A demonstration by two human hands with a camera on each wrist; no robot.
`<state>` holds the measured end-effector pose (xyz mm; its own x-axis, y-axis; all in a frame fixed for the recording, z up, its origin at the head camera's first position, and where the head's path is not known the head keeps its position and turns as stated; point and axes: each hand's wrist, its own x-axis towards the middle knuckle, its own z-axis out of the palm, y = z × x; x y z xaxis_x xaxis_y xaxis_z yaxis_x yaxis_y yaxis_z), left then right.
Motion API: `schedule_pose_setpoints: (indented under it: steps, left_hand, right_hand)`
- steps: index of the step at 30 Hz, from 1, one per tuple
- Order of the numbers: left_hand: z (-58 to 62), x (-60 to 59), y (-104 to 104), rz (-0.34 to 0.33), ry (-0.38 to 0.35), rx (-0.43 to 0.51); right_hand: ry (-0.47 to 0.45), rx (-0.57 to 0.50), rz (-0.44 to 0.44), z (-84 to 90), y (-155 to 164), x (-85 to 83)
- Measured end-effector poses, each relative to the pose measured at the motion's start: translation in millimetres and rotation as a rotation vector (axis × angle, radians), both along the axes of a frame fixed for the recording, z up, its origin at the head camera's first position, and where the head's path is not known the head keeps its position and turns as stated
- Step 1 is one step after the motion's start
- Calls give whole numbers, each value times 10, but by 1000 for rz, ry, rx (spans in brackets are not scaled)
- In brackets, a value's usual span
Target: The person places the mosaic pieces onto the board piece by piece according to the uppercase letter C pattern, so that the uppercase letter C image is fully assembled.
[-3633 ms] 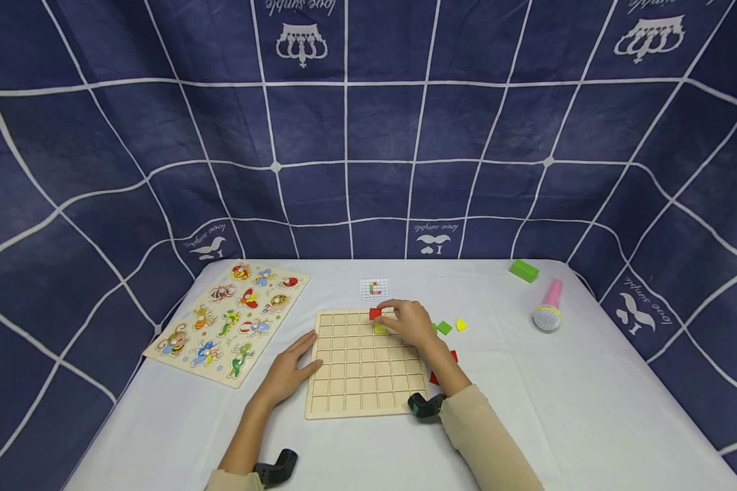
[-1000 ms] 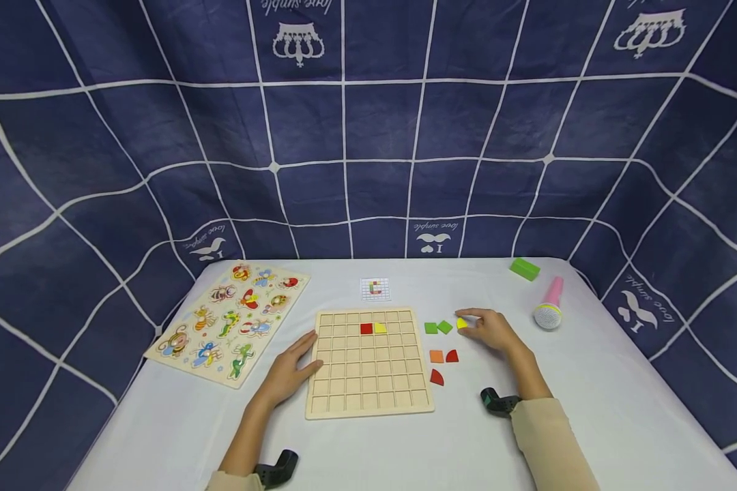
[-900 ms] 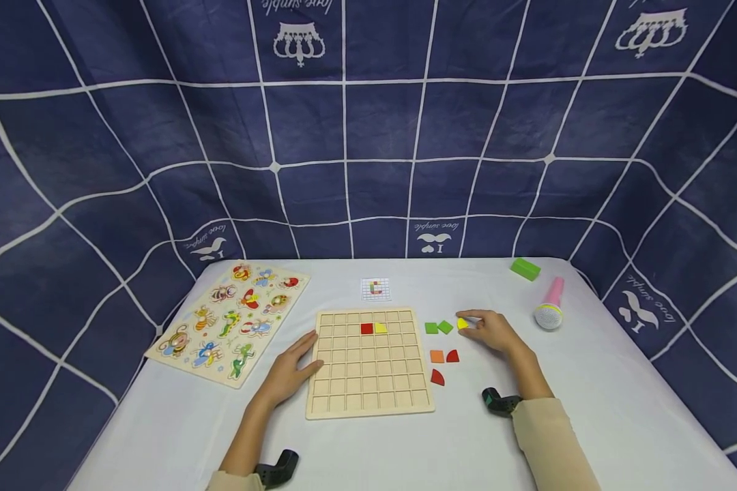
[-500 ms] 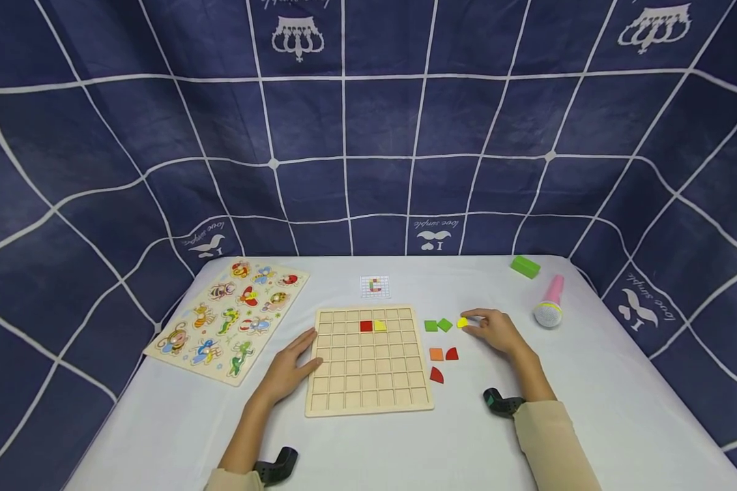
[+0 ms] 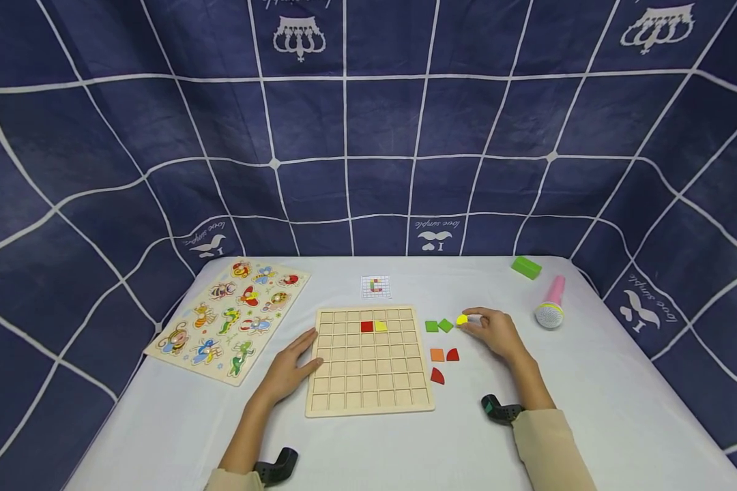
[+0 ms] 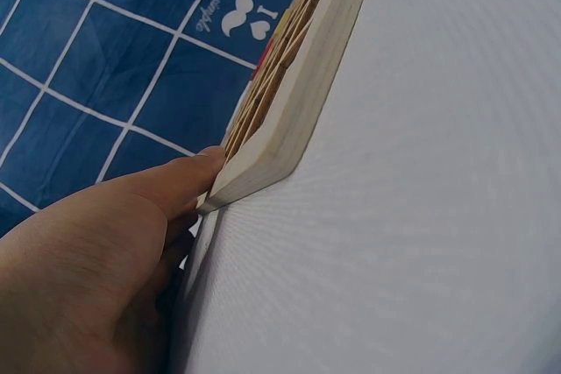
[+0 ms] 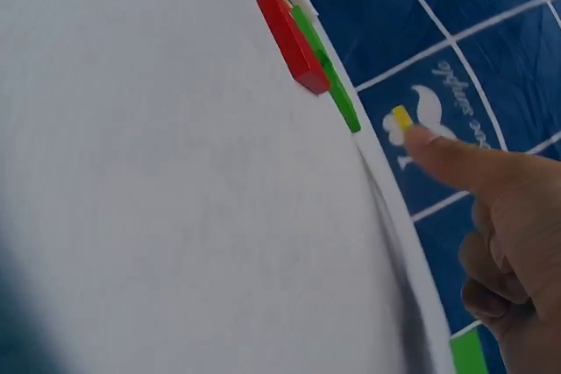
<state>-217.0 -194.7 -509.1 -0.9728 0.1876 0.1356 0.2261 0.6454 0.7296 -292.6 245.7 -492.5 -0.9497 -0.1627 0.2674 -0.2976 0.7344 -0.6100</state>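
My right hand [image 5: 494,332] pinches a yellow quarter-circle tile [image 5: 462,319] between thumb and fingertips, right of two green tiles [image 5: 439,326]. In the right wrist view the yellow tile [image 7: 401,117] shows at the tip of the thumb, above the tabletop. My left hand [image 5: 288,368] rests along the left edge of the wooden grid board [image 5: 368,382], its thumb on the rim. The left wrist view shows that thumb at the corner of the board [image 6: 289,133]. On the board, a red square tile [image 5: 366,326] sits in a cell beside a yellow tile [image 5: 381,326].
An orange square tile [image 5: 437,354] and red quarter-circle tiles [image 5: 438,376] lie right of the board. Behind it lies a pattern card [image 5: 376,287]. A bug puzzle board [image 5: 227,320] is at left; a pink microphone [image 5: 551,303] and green block [image 5: 526,267] stand back right.
Since the earliest frame, the red square has been set in the board and my right hand has gone right to the yellow quarter-circle, now lifted slightly. My left hand has stayed put.
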Motion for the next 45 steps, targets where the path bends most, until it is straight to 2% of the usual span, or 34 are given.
schedule_pose_setpoints:
  steps: [5, 10, 21, 27, 32, 38, 45]
  left_hand:
    - [6, -3, 2, 2, 7, -5]
    - [6, -4, 1, 2, 4, -7]
    - [-22, -1, -6, 2, -4, -3]
    - [-21, 1, -11, 2, -3, -1]
    - [-18, -1, -7, 5, -3, -4]
    - [-27, -5, -13, 5, -10, -7]
    - [-26, -5, -15, -2, -12, -3]
  right_hand:
    - [44, -15, 8, 202, -233, 20]
    - [40, -5, 10, 371, -600, 35]
    - [150, -24, 88, 480, -1375, 34]
    - [156, -34, 148, 424, -1728, 6]
    - [105, -24, 176, 289, -1942, -29]
    - [56, -11, 197, 113, -2074, -46]
    - [21, 33, 178, -16, -2119, -36]
